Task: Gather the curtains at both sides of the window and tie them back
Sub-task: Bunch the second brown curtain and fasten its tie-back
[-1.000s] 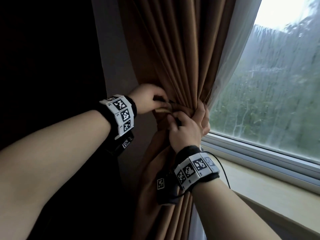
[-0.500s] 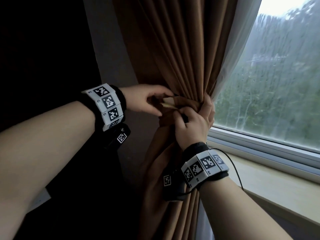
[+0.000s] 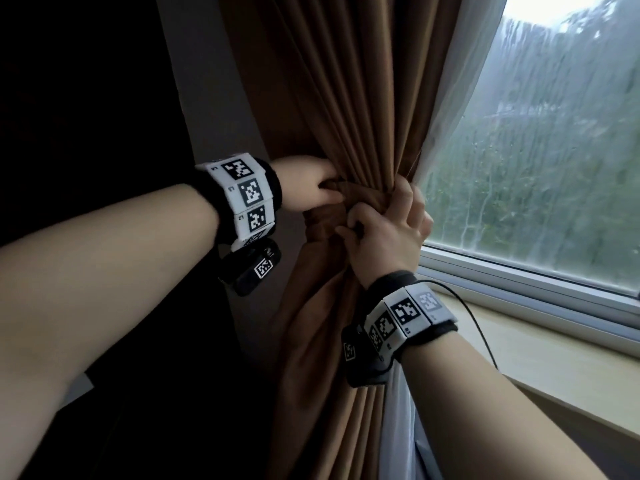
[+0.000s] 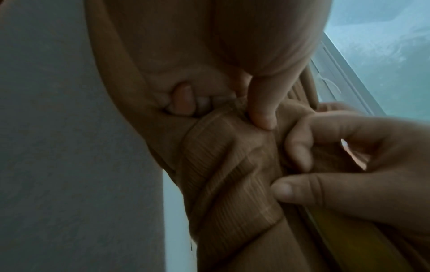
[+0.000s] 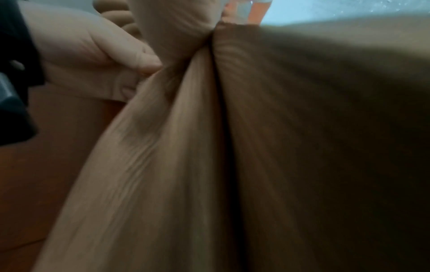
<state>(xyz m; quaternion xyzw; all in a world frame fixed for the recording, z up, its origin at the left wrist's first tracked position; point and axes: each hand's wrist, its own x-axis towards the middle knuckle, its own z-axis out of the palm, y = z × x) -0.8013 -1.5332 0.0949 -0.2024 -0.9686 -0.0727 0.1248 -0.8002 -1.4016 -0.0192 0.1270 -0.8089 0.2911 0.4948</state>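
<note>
— Brown curtain (image 3: 349, 98): where is it found?

— It is gathered into a bunch at the left side of the window (image 3: 554, 150), beside the grey wall (image 3: 207, 98). Its folds are pulled together at one narrow waist and spread out again below it.

— Is something wrapped around this waist?

— Yes, a tieback band (image 4: 223, 165) of the same brown ribbed cloth is laid around the bunch. In the left wrist view it is seen crossing the folds at a slant, with a stitched hem along its edge.

— How is the curtain held?

— The left hand (image 3: 308, 192) is closed on the band from the wall side; its thumb is pressed into the cloth and the fingers are curled behind it. The right hand (image 3: 384, 237) is clenched around the gathered waist from the window side, and the cloth is pinched between its thumb and fingers.

— Is the band already fastened?

— This cannot be told; its ends are hidden by the hands.

— What is seen around?

— A white sheer curtain (image 3: 460, 98) is hung between the brown one and the glass. A pale windowsill (image 3: 554, 358) lies below the window frame. Marker bands are worn on both wrists, and a thin black cable (image 3: 478, 327) runs from the right one.
</note>
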